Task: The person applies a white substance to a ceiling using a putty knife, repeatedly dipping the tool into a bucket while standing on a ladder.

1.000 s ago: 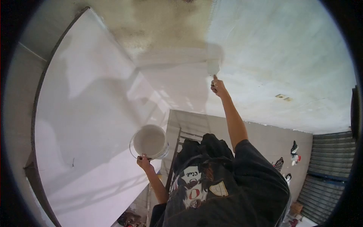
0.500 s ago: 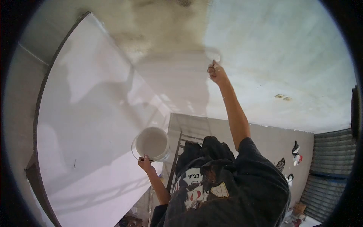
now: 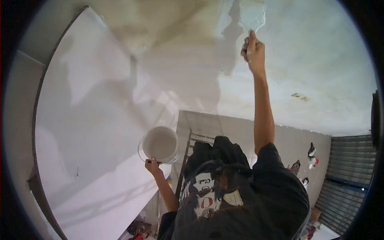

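the hands are kept well apart. at one o'clock, a putty knife (image 3: 253,17) is gripped by the right hand (image 3: 254,52), blade toward twelve; whether the pale surface (image 3: 316,56) is touched cannot be told. at eight o'clock, a bucket (image 3: 173,156) is clasped at its rim by the left hand (image 3: 153,166). a slatted shutter (image 3: 347,172) is seen toward four.

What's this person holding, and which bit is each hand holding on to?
The left hand holds the bucket by its rim; the right hand holds the flat tool by its narrow end.
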Motion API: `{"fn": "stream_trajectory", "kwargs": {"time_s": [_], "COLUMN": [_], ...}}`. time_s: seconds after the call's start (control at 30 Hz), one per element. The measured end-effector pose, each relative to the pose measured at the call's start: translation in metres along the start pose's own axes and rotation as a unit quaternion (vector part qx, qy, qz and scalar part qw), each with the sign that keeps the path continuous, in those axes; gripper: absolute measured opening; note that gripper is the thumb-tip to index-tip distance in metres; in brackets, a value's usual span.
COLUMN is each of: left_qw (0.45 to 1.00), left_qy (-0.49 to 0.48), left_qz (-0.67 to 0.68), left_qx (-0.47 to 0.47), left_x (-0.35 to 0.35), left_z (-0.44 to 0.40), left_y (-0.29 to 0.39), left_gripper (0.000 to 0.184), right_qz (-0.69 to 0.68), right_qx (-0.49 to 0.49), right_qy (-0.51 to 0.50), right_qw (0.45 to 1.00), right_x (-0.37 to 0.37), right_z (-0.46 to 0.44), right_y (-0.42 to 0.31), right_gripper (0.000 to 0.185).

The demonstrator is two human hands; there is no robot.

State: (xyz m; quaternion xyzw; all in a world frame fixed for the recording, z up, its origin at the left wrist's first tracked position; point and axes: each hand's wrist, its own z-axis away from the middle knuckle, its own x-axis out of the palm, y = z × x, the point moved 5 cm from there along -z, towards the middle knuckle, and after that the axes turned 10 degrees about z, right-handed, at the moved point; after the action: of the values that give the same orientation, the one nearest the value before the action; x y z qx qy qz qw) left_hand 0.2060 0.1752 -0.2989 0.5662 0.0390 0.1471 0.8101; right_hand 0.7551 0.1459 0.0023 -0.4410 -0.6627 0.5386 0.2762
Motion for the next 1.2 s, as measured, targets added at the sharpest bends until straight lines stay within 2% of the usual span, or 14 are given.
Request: {"fn": "stream_trajectory", "kwargs": {"time_s": [0.1,0.13,0.17,0.23,0.43,0.57,0.77,0.87,0.97,1.0,1.03,1.07,1.13,1.2], "left_qw": [0.999,0.999,0.999,0.999,1.0,1.0,1.0,1.0,0.999,0.998,0.999,0.999,0.999,0.999], "left_qy": [0.001,0.008,0.005,0.007,-0.021,-0.015,-0.023,-0.015,-0.02,-0.021,-0.017,-0.015,-0.011,-0.009], "left_qz": [-0.038,-0.051,-0.046,-0.041,0.0,-0.014,-0.004,0.007,0.04,0.053,0.047,0.039,0.031,0.032], "left_qx": [0.002,0.003,0.001,-0.007,0.002,-0.004,0.008,0.003,-0.001,0.014,0.01,0.006,0.002,0.004], "left_x": [-0.002,0.001,0.007,0.006,0.008,0.01,0.008,0.012,0.015,0.014,0.011,0.01,0.007,0.008], "left_z": [-0.001,-0.004,-0.007,-0.002,-0.002,-0.006,-0.008,-0.007,0.001,0.001,-0.001,-0.005,-0.007,-0.008], "left_y": [-0.004,-0.004,-0.005,-0.001,-0.002,-0.005,-0.007,-0.006,0.0,0.0,-0.002,-0.007,-0.011,-0.012], "left_gripper": [0.024,0.024,0.024,0.025,0.024,0.023,0.02,0.022,0.022,0.022,0.022,0.022,0.023,0.023], "right_qz": [-0.003,0.04,0.032,-0.011,0.022,-0.061,-0.275,-0.352,-0.339,-0.37,-0.371,-0.409,-0.378,-0.339], "right_qx": [0.056,0.028,0.061,0.12,0.23,0.373,0.509,0.536,0.434,0.415,0.362,0.377,0.292,0.241], "right_qy": [-0.058,-0.029,-0.02,-0.082,-0.062,-0.098,-0.066,-0.002,-0.07,-0.041,-0.078,-0.075,-0.135,-0.137], "right_qw": [0.997,0.998,0.997,0.989,0.971,0.921,0.813,0.767,0.832,0.83,0.851,0.828,0.868,0.899], "right_x": [-0.009,-0.009,-0.006,0.0,0.002,0.008,0.024,0.024,0.005,-0.002,-0.01,-0.015,-0.027,-0.038], "right_z": [-0.028,-0.026,-0.023,-0.012,0.049,0.079,0.06,0.043,0.004,0.008,-0.007,-0.007,-0.019,-0.021], "right_y": [0.043,0.051,0.067,0.097,0.205,0.289,0.315,0.269,0.23,0.169,0.156,0.117,0.061,-0.003], "right_gripper": [0.046,0.047,0.047,0.048,0.048,0.046,0.034,0.025,0.023,0.018,0.013,0.01,0.005,0.005]}}
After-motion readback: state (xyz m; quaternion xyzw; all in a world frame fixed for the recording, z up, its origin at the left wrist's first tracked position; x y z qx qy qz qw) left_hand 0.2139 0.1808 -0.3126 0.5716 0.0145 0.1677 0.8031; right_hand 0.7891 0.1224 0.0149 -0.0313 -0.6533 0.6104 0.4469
